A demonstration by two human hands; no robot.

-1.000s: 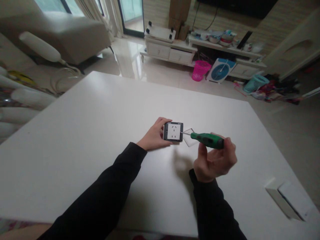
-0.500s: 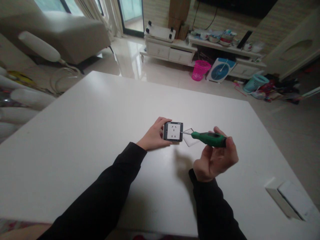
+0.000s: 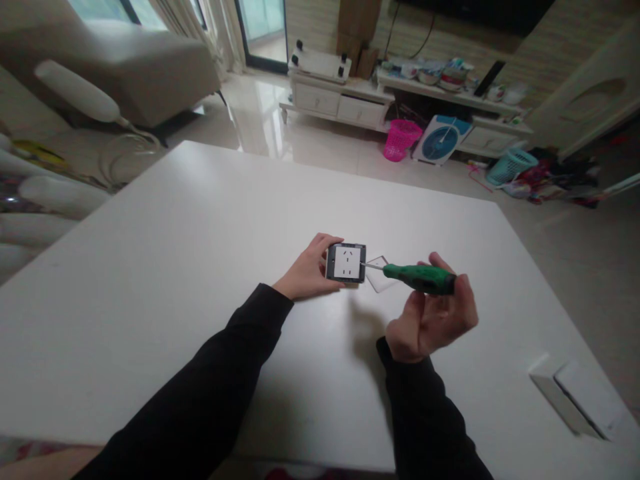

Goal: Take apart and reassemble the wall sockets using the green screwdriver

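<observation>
A wall socket [image 3: 347,262] with a white face and a dark frame is upright above the white table, its slots facing me. My left hand [image 3: 311,270] is closed around its left side, thumb and fingers on the lower and upper edges. A screwdriver [image 3: 420,277] with a green and black handle lies level in my right hand [image 3: 433,320], fingers closed about the handle and one fingertip at its butt end. Its metal tip meets the right side of the socket's frame. Partly behind the shaft, a thin white cover plate [image 3: 381,280] rests on the table.
A white box-like item [image 3: 575,397] sits on the table [image 3: 150,320] at the right. Beyond the table's far edge are a low TV cabinet [image 3: 340,107], a pink basket [image 3: 401,139], a blue and white fan [image 3: 442,140] and a grey couch [image 3: 140,67].
The screwdriver handle and my right hand have shifted very slightly to the right. The tip stays at the socket's right side, and my left hand holds still.
</observation>
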